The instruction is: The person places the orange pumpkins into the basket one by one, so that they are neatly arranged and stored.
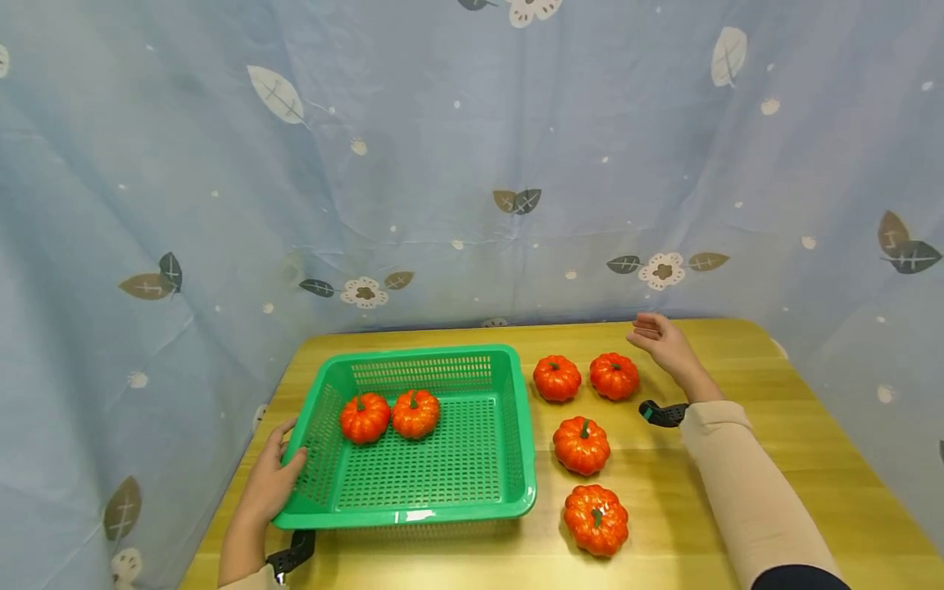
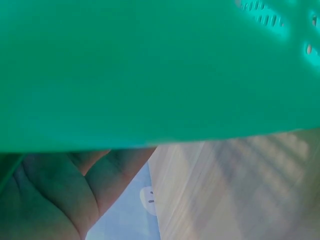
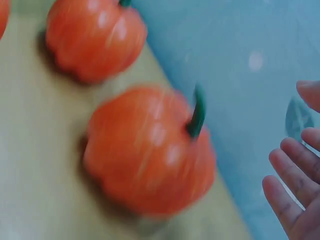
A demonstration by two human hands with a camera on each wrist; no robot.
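Observation:
A green basket point(image 1: 527, 459) holds two small orange pumpkins point(image 1: 365, 418) side by side at its left. My left hand point(image 1: 269, 483) grips the basket's left rim, thumb over the edge and fingers outside. In the left wrist view the green basket wall point(image 2: 150, 80) hides part of the hand point(image 2: 55, 195). My right hand point(image 1: 667, 348) is up beside the back right pumpkin point(image 1: 614, 376), holding nothing, fingers spread. The right wrist view shows this hand point(image 3: 300, 170) apart from a blurred pumpkin point(image 3: 150, 150).
Three more pumpkins lie on the wooden table point(image 1: 678, 524) right of the basket: one at the back point(image 1: 556, 378), one midway point(image 1: 581, 446) and one in front point(image 1: 596, 520). A blue patterned curtain point(image 1: 442, 164) hangs behind the table and along its sides.

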